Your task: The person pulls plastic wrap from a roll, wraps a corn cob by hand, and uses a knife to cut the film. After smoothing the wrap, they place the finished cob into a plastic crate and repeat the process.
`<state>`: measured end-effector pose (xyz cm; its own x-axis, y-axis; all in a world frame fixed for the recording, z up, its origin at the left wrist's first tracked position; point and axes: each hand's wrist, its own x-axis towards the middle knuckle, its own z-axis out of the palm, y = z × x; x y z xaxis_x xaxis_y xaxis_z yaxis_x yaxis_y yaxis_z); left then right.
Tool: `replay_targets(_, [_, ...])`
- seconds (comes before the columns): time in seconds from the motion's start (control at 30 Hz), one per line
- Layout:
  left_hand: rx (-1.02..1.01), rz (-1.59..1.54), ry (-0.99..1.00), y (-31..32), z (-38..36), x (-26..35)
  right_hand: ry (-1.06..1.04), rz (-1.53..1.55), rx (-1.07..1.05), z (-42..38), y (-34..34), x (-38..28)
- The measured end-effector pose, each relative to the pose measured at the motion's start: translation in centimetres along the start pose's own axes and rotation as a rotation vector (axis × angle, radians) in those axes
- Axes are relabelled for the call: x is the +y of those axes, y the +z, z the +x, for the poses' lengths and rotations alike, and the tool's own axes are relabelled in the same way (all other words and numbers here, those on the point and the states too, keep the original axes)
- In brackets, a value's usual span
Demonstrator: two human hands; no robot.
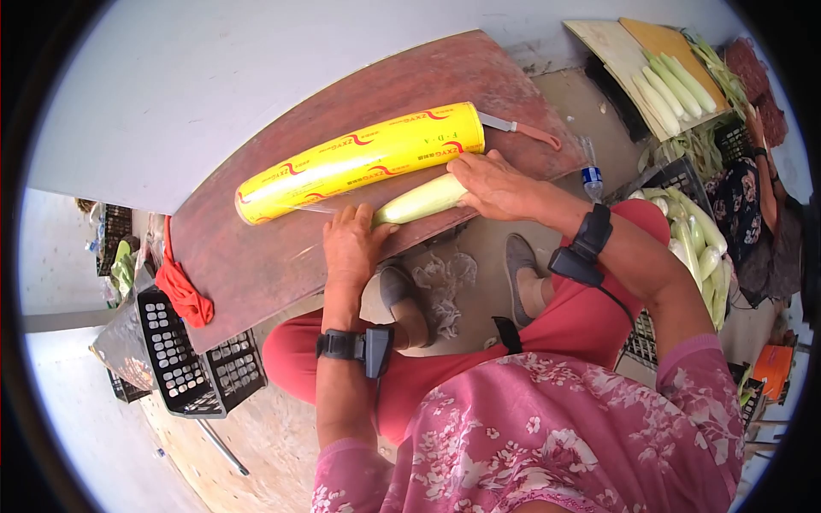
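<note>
A pale green ear of corn (421, 202) lies along the near edge of the reddish-brown table (282, 282). Around its left end are the thumb and fingers of my left hand (352, 244). My right hand (496, 186) grips the other end from above, fingers curled over it. Directly behind the corn rests a large roll of yellow cling film (359, 162) with red print; a thin clear edge of film shows near my left fingertips. Beyond the roll's right end lies a knife (534, 132) with a reddish handle.
A red cloth (184, 286) hangs off the table's left corner above a black crate (175, 359). To my right, several ears of corn fill another crate (697, 239). More corn (676, 90) lies on a board near a co-worker (761, 205). A plastic bottle (592, 179) stands near my right forearm.
</note>
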<state>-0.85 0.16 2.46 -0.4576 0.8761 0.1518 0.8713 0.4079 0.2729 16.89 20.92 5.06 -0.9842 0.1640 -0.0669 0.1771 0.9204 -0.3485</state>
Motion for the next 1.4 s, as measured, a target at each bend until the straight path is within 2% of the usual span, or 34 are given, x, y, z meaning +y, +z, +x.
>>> replay_targets(0.1, [-0.049,-0.015,-0.041,0.0,0.2,-0.2,0.008,-0.014,0.001,-0.1,-0.2,-0.3])
replay_targets(0.2, [0.025,0.003,-0.033,-0.2,0.3,0.2,-0.002,-0.029,0.018,0.1,0.0,-0.2])
replay_targets(0.3, [-0.036,0.137,-0.045,-0.9,0.1,1.7,0.005,-0.040,-0.006,0.0,-0.3,-0.5])
replay_targets(0.4, [0.073,0.100,0.008,-0.3,-0.1,4.1,-0.009,-0.026,0.002,0.0,-0.2,-0.3])
replay_targets(0.5, [0.184,-0.049,0.226,0.3,0.7,7.0,-0.015,-0.032,0.022,0.0,0.0,-0.1])
replay_targets(0.6, [0.168,-0.157,0.294,1.8,1.7,8.6,-0.027,-0.041,0.037,0.3,0.5,0.3])
replay_targets(1.17, [0.249,-0.070,0.230,4.6,3.3,8.2,0.030,0.011,-0.074,0.5,-1.1,0.1])
replay_targets(1.37, [0.235,-0.115,0.201,4.6,3.2,8.2,-0.056,0.007,-0.025,0.1,-3.7,0.0])
replay_targets(1.4, [0.222,-0.133,0.194,4.4,3.2,8.3,-0.034,0.081,0.071,0.3,-4.6,0.3])
